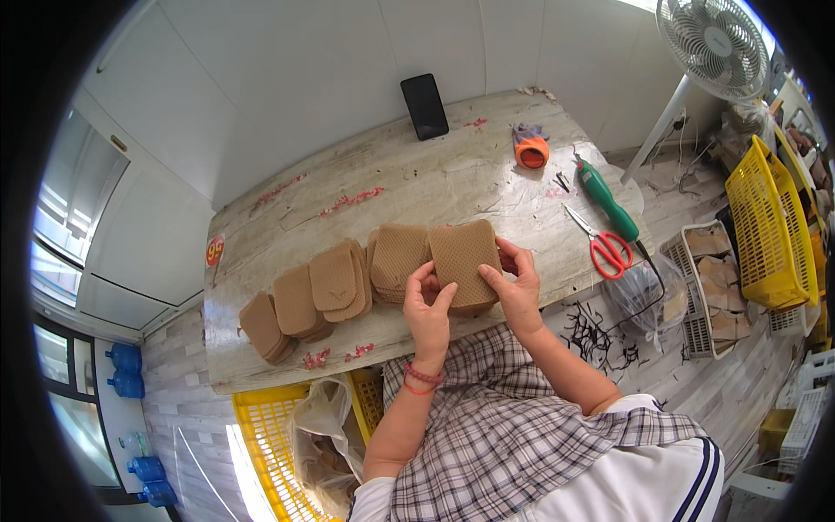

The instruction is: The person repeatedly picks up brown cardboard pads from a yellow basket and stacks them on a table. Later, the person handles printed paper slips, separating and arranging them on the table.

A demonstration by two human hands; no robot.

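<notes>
Between both hands is a brown textured fabric-like piece (pixel 465 252) with rounded corners, tilted so its dimpled face shows. My left hand (pixel 428 315) pinches its lower left edge, thumb on the face. On its right edge is my right hand (pixel 518 291), thumb on the front and fingers behind. More brown layers show just under it; whether they are held too I cannot tell. Leftward along the table's near side run several piles of like pieces: a large pile (pixel 398 258) beside the held one, then a pile (pixel 335 280), another pile (pixel 298 300) and a leftmost pile (pixel 263 324).
On the worn table (pixel 296 230) lie red-handled scissors (pixel 602 248), a green corded tool (pixel 606 200), small black snips (pixel 562 181) and an orange roll (pixel 531 154). A phone (pixel 424 106) leans at the wall. Yellow crate (pixel 270 452) below left; white basket (pixel 696 287) and fan (pixel 715 43) right.
</notes>
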